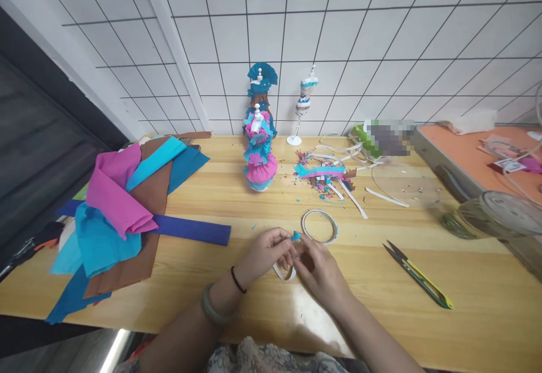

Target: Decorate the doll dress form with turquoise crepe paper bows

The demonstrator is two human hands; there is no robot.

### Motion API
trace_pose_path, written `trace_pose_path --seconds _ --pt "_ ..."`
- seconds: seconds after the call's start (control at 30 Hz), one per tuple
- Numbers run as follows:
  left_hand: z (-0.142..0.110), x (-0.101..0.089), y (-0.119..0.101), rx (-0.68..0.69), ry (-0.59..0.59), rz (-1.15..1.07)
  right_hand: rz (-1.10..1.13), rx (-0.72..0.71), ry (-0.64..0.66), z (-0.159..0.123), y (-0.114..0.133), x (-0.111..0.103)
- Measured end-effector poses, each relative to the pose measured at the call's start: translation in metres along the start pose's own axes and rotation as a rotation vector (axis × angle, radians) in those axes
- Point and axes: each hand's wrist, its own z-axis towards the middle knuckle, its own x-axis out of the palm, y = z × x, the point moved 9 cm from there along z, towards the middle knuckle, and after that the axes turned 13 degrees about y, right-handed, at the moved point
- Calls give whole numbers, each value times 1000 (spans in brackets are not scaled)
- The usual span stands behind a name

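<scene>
Near the front middle of the table, my left hand (271, 251) and my right hand (319, 268) meet, fingers pinched together. Between their fingertips shows a small turquoise piece (296, 236), apparently crepe paper. I cannot make out its exact shape or which hand grips it more firmly. A loop of white strip (284, 274) hangs just below the fingers. Right behind my hands lies a roll of tape (319, 226), flat on the wood. Off to the right rest yellow-handled thread snips (419, 274), blades pointing away from me.
Coloured crepe sheets (118, 192) pile up at left. Decorated mini dress forms (259, 158) and a barer one (304, 105) stand at the back. Paper scraps (326, 175) lie behind the tape. A clear lidded jar (486, 215) and an orange-topped surface (470, 147) are at right.
</scene>
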Motion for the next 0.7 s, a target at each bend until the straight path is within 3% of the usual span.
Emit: trace_pose_path --seconds 0.33,0.57,0.7 --pt "-2 -13 2 -11 -93 85 77 35 32 1 0 -1" --pt "0 3 -6 34 47 134 170 60 23 -1 -7 -1" --pt "0 9 -10 66 79 112 116 49 26 -2 -6 0"
